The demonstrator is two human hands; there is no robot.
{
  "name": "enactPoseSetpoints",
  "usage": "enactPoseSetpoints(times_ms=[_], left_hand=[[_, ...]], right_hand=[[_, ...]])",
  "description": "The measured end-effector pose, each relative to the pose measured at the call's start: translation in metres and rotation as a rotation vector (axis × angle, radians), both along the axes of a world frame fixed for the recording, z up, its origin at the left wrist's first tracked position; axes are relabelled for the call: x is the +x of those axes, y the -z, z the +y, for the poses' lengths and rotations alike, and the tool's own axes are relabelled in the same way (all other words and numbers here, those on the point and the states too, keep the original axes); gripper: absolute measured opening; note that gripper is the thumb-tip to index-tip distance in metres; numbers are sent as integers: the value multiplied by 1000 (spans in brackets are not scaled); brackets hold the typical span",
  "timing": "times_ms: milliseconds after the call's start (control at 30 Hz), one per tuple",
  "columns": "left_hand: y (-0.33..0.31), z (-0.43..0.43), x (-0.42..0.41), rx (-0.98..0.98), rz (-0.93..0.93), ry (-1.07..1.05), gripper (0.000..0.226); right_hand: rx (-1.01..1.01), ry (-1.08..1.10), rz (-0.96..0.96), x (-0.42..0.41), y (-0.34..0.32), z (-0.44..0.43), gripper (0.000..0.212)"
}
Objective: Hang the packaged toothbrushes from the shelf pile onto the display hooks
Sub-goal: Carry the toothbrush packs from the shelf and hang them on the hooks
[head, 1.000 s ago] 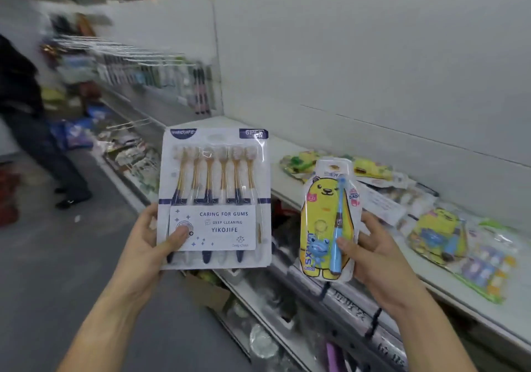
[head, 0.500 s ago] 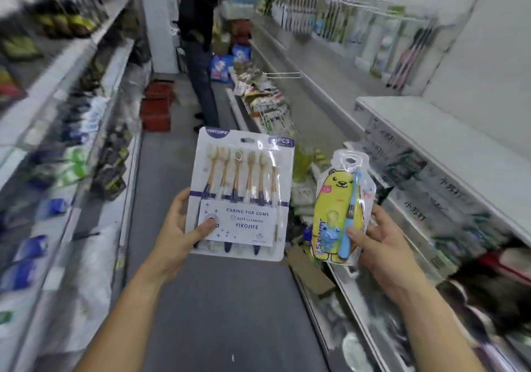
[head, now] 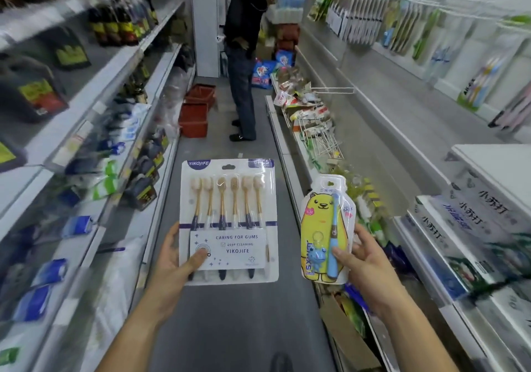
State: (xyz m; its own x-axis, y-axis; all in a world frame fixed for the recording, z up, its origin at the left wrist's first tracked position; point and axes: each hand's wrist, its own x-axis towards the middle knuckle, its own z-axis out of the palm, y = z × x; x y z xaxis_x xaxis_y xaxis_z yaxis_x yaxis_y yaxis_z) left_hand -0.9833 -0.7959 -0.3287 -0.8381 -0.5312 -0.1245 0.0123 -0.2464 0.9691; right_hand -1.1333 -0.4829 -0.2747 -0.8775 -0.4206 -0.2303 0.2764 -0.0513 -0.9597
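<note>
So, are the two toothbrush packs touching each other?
Apart. The head view shows grey floor between the six-brush pack and the yellow bear pack.

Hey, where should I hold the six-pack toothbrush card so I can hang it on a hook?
Grip the bottom left corner of the six-pack card from below, thumb on the front, as the left hand does. The card is flat and upright with its hang hole at top centre, so a low grip leaves that free.
</note>
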Motion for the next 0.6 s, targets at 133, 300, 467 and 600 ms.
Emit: enactPoseSetpoints(times_ms=[133,300,467,600], left_hand=[[-4,-30,-61,-30,16,-13,103],[-27,-62,-144,-47,44,-64,77],[-32,-98,-213,-36,47,-89,80],[-25,-141,-270,-58,51,-72,92]], right_hand=[[-25,-44,24,-81,-1,-36,72],[-84,-82,47,-179,-18,-77,55],[-53,-112,51,-252,-16,-118,45],[-63,-123,40,-307,-6,-159,62]])
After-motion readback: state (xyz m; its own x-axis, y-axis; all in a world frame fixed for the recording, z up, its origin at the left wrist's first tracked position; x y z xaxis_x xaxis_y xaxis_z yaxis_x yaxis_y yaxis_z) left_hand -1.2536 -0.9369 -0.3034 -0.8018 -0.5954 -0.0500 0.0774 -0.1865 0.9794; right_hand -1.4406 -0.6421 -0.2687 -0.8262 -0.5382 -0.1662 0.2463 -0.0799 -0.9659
